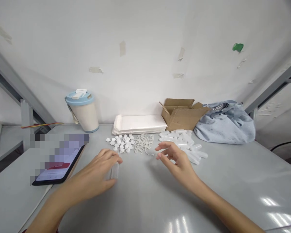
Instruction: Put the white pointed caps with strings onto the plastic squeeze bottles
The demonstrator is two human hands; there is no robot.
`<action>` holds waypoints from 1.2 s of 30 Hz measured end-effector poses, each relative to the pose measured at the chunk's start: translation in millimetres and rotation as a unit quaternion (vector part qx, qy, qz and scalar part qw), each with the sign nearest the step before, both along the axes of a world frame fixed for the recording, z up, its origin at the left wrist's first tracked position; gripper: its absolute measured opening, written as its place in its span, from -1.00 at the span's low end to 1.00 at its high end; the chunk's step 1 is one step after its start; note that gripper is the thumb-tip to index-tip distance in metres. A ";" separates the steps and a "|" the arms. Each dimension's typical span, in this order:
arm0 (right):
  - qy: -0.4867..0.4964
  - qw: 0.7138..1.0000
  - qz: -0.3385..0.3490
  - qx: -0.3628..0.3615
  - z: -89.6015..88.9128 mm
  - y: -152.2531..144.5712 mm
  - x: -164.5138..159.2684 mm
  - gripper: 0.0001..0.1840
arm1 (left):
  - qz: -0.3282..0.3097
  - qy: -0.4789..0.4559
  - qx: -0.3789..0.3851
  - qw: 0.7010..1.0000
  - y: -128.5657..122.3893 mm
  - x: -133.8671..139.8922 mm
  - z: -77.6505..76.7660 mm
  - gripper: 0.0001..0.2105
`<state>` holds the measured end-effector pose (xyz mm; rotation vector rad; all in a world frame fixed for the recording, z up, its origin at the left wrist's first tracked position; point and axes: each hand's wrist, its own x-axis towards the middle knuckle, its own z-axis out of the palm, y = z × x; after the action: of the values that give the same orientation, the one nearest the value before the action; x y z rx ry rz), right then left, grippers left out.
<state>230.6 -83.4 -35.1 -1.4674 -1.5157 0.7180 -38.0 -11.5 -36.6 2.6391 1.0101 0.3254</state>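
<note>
The left hand (pixel 97 173) grasps a short, translucent white plastic tube (pixel 114 171) between fingers and thumb at the grey, smooth-topped table (pixel 140 200), while the right hand (pixel 180 160), fingertips parted with no visible load, hovers just beside a pile of thin, off-white strings (pixel 143 143). The tube looks light, stiff and slightly slippery, best gripped around its sides; the strings seem soft and limp, easiest pinched at a loose end.

grey table (pixel 140 197) bears: 1 phone (pixel 69 155) | 1 cup (pixel 84 116) | white caps (pixel 127 140) | cords (pixel 143 142) | translucent tubes (pixel 188 139) | envelopes (pixel 143 123) | 1 carton (pixel 185 119) | grey-blue cloth (pixel 225 125)
</note>
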 end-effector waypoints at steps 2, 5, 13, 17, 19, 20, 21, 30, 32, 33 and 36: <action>-0.054 0.998 0.009 0.014 -2.7 5.0 5.6 -0.82 | 0.007 -0.008 0.005 1.000 -0.4 5.7 0.7 -0.72; -0.168 0.983 0.063 0.038 -12.7 11.6 11.3 -0.79 | 0.017 -0.033 0.027 0.999 -0.7 18.4 -1.1 -0.80; -0.316 0.934 0.138 0.090 -36.1 19.6 10.5 -0.76 | -0.016 -0.098 0.107 0.989 -14.0 49.9 -10.4 -0.85; -0.322 0.932 0.144 0.085 -33.0 19.1 7.0 -0.79 | -0.030 -0.095 0.099 0.990 -19.4 54.8 -13.1 -0.86; -0.318 0.934 0.144 0.073 -31.0 18.1 5.4 -0.80 | -0.030 -0.098 0.096 0.990 -19.9 55.2 -14.0 -0.86; -0.310 0.938 0.144 0.065 -29.9 17.5 4.8 -0.80 | -0.030 -0.101 0.097 0.990 -19.9 55.1 -14.3 -0.86; -0.296 0.943 0.141 0.057 -28.5 16.7 4.4 -0.79 | -0.030 -0.104 0.099 0.989 -19.7 55.0 -14.4 -0.86; 0.014 0.987 0.158 -0.042 -5.4 5.0 1.0 -0.78 | -0.012 -0.121 0.126 0.985 -20.1 54.7 -16.6 -0.71; 0.096 0.979 0.165 -0.066 -3.1 3.8 -0.7 -0.80 | -0.017 -0.119 0.120 0.985 -20.8 55.6 -17.8 -0.69; 0.132 0.973 0.170 -0.077 -2.8 3.5 -1.6 -0.81 | -0.023 -0.119 0.113 0.986 -21.3 56.3 -18.1 -0.69; 0.220 0.950 0.190 -0.110 -3.8 3.2 -3.5 -0.83 | -0.039 -0.125 0.075 0.989 -24.1 59.1 -17.8 -0.73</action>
<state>227.1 -80.2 -38.9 -1.0736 -1.4033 1.3847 21.2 -35.6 -54.4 2.6726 0.8286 0.7202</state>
